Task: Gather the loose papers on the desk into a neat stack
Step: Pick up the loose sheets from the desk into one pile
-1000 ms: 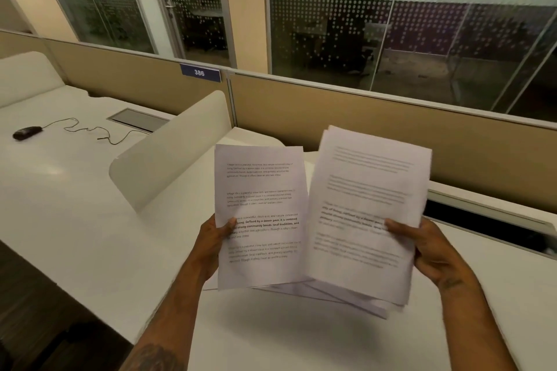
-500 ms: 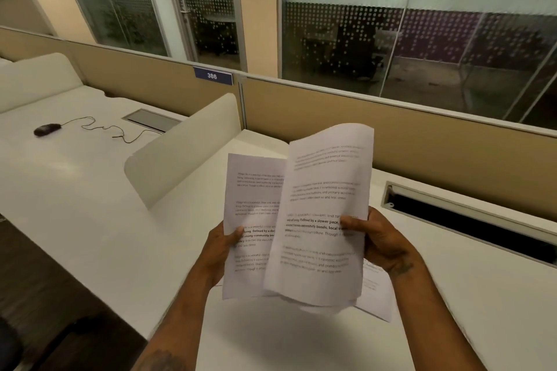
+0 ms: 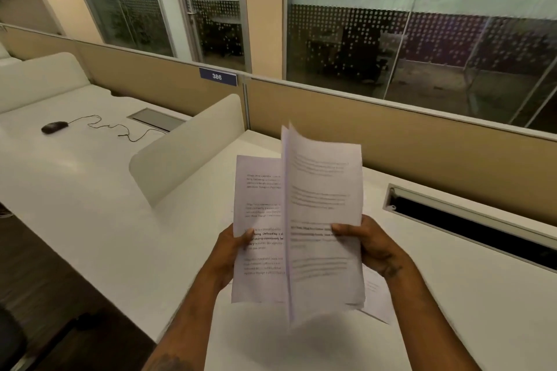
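I hold printed white papers upright above the white desk (image 3: 150,250). My left hand (image 3: 230,253) grips the left edge of one printed sheet (image 3: 259,220), thumb on its face. My right hand (image 3: 367,245) grips a bundle of sheets (image 3: 324,220) that overlaps the right half of the left sheet; the bundle is blurred and its left edge stands away from the sheet behind. Another sheet (image 3: 376,295) lies flat on the desk under my right wrist, mostly hidden.
A low white divider (image 3: 187,147) stands left of the papers. Beyond it, a black mouse (image 3: 54,126) with its cable lies on the neighbouring desk. An open cable slot (image 3: 470,223) runs along the right. A tan partition (image 3: 422,141) closes the back.
My right hand has brought its bundle leftward over the left sheet, so the two now overlap much more. The view has shifted slightly.
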Tool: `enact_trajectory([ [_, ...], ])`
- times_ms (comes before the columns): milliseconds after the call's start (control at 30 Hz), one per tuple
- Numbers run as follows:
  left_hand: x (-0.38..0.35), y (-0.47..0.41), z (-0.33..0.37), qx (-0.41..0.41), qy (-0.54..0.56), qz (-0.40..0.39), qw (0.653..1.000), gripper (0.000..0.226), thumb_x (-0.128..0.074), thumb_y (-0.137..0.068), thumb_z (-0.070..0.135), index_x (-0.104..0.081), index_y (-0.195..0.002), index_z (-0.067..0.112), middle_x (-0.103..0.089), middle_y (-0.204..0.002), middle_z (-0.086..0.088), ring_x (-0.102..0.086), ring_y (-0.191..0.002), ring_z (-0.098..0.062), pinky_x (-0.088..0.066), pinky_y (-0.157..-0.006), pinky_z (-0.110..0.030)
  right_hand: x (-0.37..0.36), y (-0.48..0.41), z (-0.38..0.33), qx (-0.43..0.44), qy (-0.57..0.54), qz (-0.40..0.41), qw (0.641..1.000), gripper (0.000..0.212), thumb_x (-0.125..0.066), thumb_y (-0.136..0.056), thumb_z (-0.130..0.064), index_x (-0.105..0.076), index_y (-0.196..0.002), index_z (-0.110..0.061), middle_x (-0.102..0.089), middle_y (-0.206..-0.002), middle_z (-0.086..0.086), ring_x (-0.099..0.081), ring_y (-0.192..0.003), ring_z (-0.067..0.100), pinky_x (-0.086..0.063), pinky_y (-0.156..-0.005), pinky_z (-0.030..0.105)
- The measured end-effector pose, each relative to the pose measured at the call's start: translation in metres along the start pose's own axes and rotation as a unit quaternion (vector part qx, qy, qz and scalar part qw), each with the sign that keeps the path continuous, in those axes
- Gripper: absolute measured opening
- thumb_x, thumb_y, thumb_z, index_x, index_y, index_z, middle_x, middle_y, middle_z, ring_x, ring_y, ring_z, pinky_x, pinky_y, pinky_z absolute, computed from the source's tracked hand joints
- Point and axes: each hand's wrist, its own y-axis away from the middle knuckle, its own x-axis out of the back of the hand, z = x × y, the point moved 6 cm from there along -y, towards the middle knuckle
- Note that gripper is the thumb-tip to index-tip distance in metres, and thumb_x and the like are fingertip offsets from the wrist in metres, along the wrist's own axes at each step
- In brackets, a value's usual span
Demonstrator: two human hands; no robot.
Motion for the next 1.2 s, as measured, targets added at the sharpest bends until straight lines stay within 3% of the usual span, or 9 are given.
enact_trajectory([
  [133,-0.005,0.002,0.001,-0.007,-0.002,-0.021,1.0,0.043,-0.068,-0.091,0.024,-0.063,-0.133,0.013,-0.071,-0.127,-0.024,-0.069,-0.112,-0.048,-0.057,-0.091,-0.063,0.005,-0.004,0.019,-0.019,0.035,0.118,0.992,0.043,-0.08,-0.078,-0.004,-0.07,-0.12,-0.003,-0.077,-0.113,0.016,-0.076,-0.097,0.032,-0.064,-0.08,0.04],
  [333,-0.014,0.006,0.003,0.009,-0.008,-0.041,0.999,0.059,-0.081,-0.079,0.05,-0.069,-0.124,0.015,-0.072,-0.119,-0.028,-0.074,-0.101,-0.046,-0.062,-0.081,-0.056,-0.008,-0.009,0.034,-0.003,0.037,0.162,0.986,0.062,-0.084,-0.072,0.0,-0.059,-0.128,-0.008,-0.073,-0.121,0.012,-0.072,-0.107,0.031,-0.059,-0.092,0.045],
  [467,-0.013,0.004,-0.004,0.044,0.038,-0.044,0.997,0.063,-0.048,-0.096,0.062,-0.065,-0.134,0.014,-0.074,-0.119,-0.022,-0.072,-0.103,-0.045,-0.059,-0.089,-0.059,-0.016,-0.016,0.032,0.025,0.085,0.186,0.979,0.085,-0.087,-0.069,0.0,-0.042,-0.139,-0.014,-0.062,-0.132,0.009,-0.063,-0.119,0.029,-0.053,-0.101,0.051],
  [667,-0.003,0.002,-0.006,-0.003,-0.075,0.043,0.996,0.047,-0.076,-0.083,0.024,-0.064,-0.127,0.013,-0.077,-0.117,-0.019,-0.077,-0.098,-0.039,-0.065,-0.078,-0.05,-0.018,-0.026,0.035,0.008,0.118,0.155,0.981,0.087,-0.086,-0.072,-0.039,-0.04,-0.144,-0.025,-0.062,-0.134,0.005,-0.062,-0.119,0.026,-0.053,-0.102,0.047],
  [733,0.011,0.005,-0.004,-0.01,-0.076,0.058,0.995,0.045,-0.077,-0.083,0.024,-0.066,-0.125,0.015,-0.079,-0.113,-0.016,-0.078,-0.097,-0.038,-0.065,-0.073,-0.044,0.017,-0.015,0.045,-0.031,0.136,0.26,0.955,0.076,-0.078,-0.079,-0.047,-0.046,-0.143,-0.021,-0.062,-0.133,0.01,-0.062,-0.119,0.029,-0.05,-0.101,0.044],
  [833,0.04,0.011,0.001,-0.016,-0.069,0.085,0.994,0.041,-0.079,-0.083,0.023,-0.068,-0.121,0.015,-0.079,-0.111,-0.016,-0.077,-0.097,-0.038,-0.065,-0.07,-0.042,0.088,0.022,0.077,-0.161,0.304,0.447,0.826,0.064,-0.069,-0.088,-0.048,-0.054,-0.136,-0.008,-0.057,-0.136,0.019,-0.056,-0.123,0.037,-0.048,-0.102,0.042],
  [933,0.067,0.017,0.005,-0.013,-0.065,0.109,0.992,0.035,-0.074,-0.086,0.02,-0.068,-0.12,0.012,-0.08,-0.108,-0.016,-0.079,-0.092,-0.037,-0.065,-0.067,-0.041,0.117,0.045,0.107,-0.284,0.426,0.471,0.718,0.075,-0.064,-0.088,-0.054,-0.044,-0.138,-0.002,-0.044,-0.14,0.025,-0.046,-0.127,0.041,-0.044,-0.105,0.052],
  [1033,0.088,0.021,0.007,-0.011,-0.061,0.122,0.991,0.03,-0.071,-0.091,0.015,-0.068,-0.119,0.01,-0.08,-0.106,-0.017,-0.079,-0.09,-0.037,-0.065,-0.064,-0.041,0.123,0.042,0.117,-0.307,0.435,0.474,0.702,0.076,-0.074,-0.083,-0.046,-0.043,-0.135,0.0,-0.043,-0.138,0.026,-0.045,-0.126,0.042,-0.043,-0.104,0.055],
  [1200,0.11,0.016,0.009,0.001,-0.056,0.118,0.992,0.029,-0.069,-0.092,0.013,-0.067,-0.12,0.009,-0.079,-0.108,-0.02,-0.078,-0.09,-0.04,-0.066,-0.066,-0.044,0.141,0.035,0.127,-0.32,0.276,0.516,0.745,0.062,-0.082,-0.076,-0.017,-0.054,-0.125,0.008,-0.059,-0.128,0.031,-0.055,-0.119,0.047,-0.045,-0.105,0.055],
])
